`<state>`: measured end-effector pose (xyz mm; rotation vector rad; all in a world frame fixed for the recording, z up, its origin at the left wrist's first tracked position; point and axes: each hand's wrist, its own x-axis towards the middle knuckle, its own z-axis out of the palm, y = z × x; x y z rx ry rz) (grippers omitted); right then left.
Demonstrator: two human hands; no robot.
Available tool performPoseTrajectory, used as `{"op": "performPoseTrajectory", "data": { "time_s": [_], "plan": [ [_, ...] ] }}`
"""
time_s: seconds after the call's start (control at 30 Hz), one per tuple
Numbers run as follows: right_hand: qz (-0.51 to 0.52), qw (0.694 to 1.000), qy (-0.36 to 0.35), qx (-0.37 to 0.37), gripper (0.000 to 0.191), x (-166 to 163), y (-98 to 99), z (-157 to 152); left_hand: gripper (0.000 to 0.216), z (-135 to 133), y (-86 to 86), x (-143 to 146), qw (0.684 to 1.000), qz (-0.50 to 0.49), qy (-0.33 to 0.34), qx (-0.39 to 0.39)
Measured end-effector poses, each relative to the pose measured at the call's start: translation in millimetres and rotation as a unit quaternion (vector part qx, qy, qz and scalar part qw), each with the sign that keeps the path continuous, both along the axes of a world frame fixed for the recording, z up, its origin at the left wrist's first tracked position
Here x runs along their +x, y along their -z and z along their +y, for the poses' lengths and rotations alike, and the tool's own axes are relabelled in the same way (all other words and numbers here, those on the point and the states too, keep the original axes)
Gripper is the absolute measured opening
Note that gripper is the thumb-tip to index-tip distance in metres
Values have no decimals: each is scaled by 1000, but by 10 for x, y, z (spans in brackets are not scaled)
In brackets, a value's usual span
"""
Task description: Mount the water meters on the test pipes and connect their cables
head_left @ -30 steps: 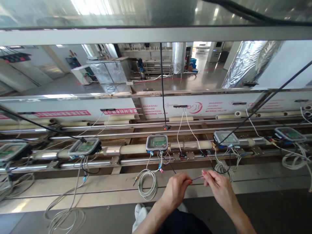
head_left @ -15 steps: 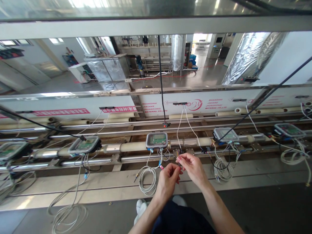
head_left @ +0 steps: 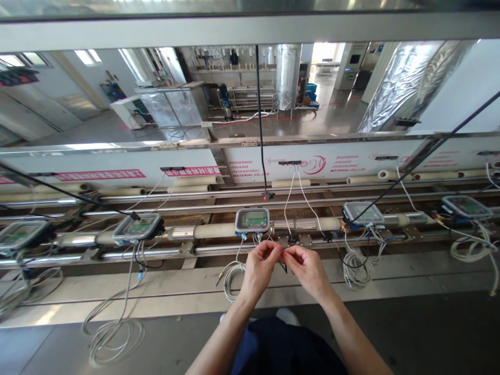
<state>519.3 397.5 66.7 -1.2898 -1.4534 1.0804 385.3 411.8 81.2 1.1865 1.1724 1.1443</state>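
Two hands meet fingertip to fingertip. The left hand [head_left: 260,266] and the right hand [head_left: 308,268] each pinch narrowly on a thin dark wire [head_left: 285,267]. The wire shows only as a short loop hanging just below the pinch, and the fingers hide its ends.

Directly beyond the grip, small metal brackets [head_left: 291,240] sit on a rail, and two white leads [head_left: 289,200] rise from them to the back panel. Beyond and slightly left, a grey-framed meter [head_left: 252,220] sits on the cream pipe [head_left: 213,230], its short leads dropping close to the left knuckles.

A coiled grey cable [head_left: 231,276] lies just left of the left hand, and another coil [head_left: 357,272] lies well off to the right. The hands hover over the stretch of bench ledge [head_left: 156,291] between the two coils. The ledge's near edge passes under the forearms.
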Motion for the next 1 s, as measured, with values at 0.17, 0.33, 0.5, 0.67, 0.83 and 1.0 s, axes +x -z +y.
{"op": "performPoseTrajectory", "data": {
  "time_s": [0.17, 0.33, 0.5, 0.67, 0.83, 1.0],
  "plan": [
    [-19, 999, 22, 44, 21, -23, -2, -23, 21, -24, -3, 1, 999, -24, -26, -13],
    [-9, 998, 35, 44, 24, -32, 5, -51, 27, -11, 121, -31, 994, -104, -7, -26],
    [17, 998, 51, 44, 27, -48, 45, -60, 31, -33, 160, -15, 980, -186, -12, -74],
    [18, 992, 88, 92, 25, -59, 45, -62, 26, -26, 136, -17, 943, -286, -17, -168],
    [61, 992, 65, 93, 27, -74, -45, -42, 11, -43, 249, 11, 892, -329, 28, -308],
    [52, 996, 32, 64, 29, -44, -123, 15, 22, -112, 312, 7, 936, -213, 72, -271]
  ]
}}
